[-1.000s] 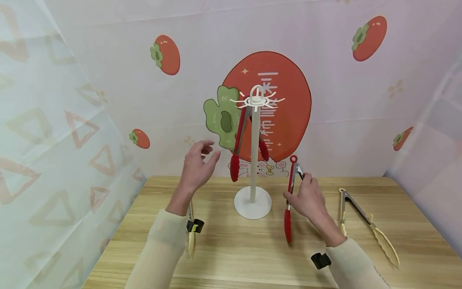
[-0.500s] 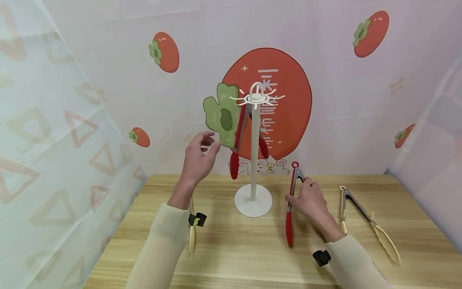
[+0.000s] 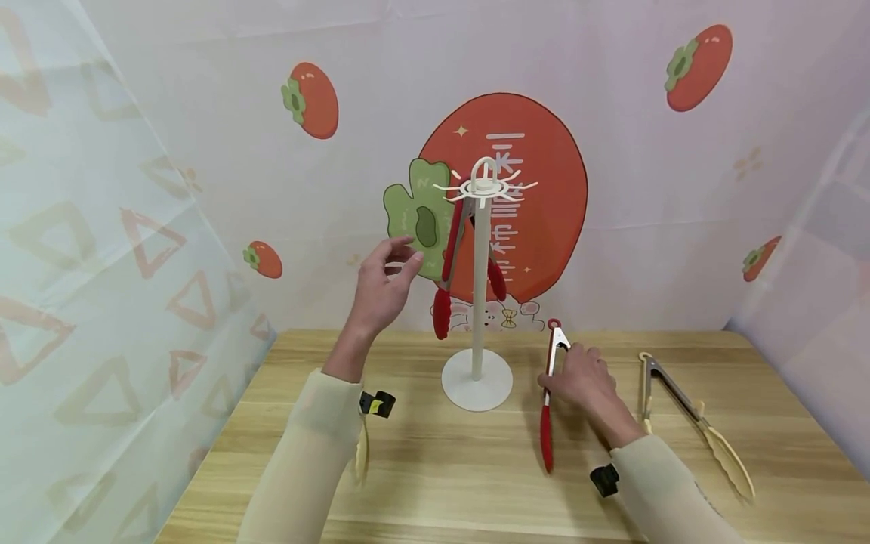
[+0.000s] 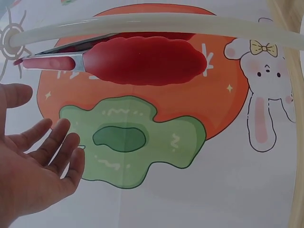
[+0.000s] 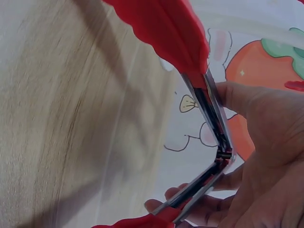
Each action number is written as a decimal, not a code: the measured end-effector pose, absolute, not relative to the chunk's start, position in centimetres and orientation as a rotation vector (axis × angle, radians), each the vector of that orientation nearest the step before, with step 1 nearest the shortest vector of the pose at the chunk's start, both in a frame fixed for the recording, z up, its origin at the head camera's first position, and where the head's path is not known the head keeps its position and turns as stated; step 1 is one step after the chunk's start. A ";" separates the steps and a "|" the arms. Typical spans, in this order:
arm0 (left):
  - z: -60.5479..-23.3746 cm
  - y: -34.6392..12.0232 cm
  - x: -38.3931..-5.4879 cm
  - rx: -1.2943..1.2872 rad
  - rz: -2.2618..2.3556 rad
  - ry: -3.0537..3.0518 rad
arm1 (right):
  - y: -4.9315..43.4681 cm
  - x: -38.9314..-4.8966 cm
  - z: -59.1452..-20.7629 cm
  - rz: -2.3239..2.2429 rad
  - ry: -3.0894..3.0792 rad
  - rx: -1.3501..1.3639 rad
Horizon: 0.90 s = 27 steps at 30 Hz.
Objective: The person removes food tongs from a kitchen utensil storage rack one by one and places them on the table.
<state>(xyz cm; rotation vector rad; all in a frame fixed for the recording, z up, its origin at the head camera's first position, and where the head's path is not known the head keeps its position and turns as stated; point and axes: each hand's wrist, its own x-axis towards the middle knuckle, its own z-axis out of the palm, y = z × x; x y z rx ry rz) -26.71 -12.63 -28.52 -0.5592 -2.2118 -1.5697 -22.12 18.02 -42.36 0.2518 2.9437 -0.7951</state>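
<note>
In the head view, my right hand point(image 3: 584, 381) holds a pair of red-tipped metal tongs point(image 3: 547, 438) to the right of a white hanging rack point(image 3: 479, 302). Its thumb and fingers grip the two spread arms, as the right wrist view shows with the tongs point(image 5: 171, 28) seen from below. A second pair of red tongs point(image 3: 442, 313) hangs from the rack's hooks, partly behind the post. My left hand point(image 3: 384, 291) is raised to the left of those hanging tongs, its fingers loosely bent and holding nothing. In the left wrist view the hanging tongs point(image 4: 142, 61) are apart from the fingers.
Beige-tipped tongs point(image 3: 680, 400) lie spread on the wooden table point(image 3: 442, 483) at the right. Another beige-tipped pair point(image 3: 362, 453) lies at the left, mostly hidden by my left arm. Printed cloth walls point(image 3: 204, 113) stand behind and at the sides.
My right hand has come down a little with the red tongs, whose ring end sits lower. The left hand has risen and shifted slightly right, toward the hanging tongs.
</note>
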 end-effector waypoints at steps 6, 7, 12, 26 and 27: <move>-28.6 -12.1 -27.6 -0.634 -1.668 -2.188 | 18.2 -22.4 -43.0 -0.679 2.943 0.260; -28.6 -12.0 -27.7 -0.645 -1.680 -2.188 | 18.3 -22.5 -43.1 -0.662 2.942 0.264; -28.4 -11.3 -28.2 -0.679 -1.704 -2.210 | 18.4 -22.7 -43.3 -0.616 2.930 0.279; -27.6 -10.1 -29.1 -0.791 -1.852 -2.169 | 18.6 -23.0 -44.3 -0.558 2.924 0.298; -27.6 -10.1 -29.2 -0.800 -1.865 -2.164 | 18.6 -22.9 -44.5 -0.562 2.923 0.300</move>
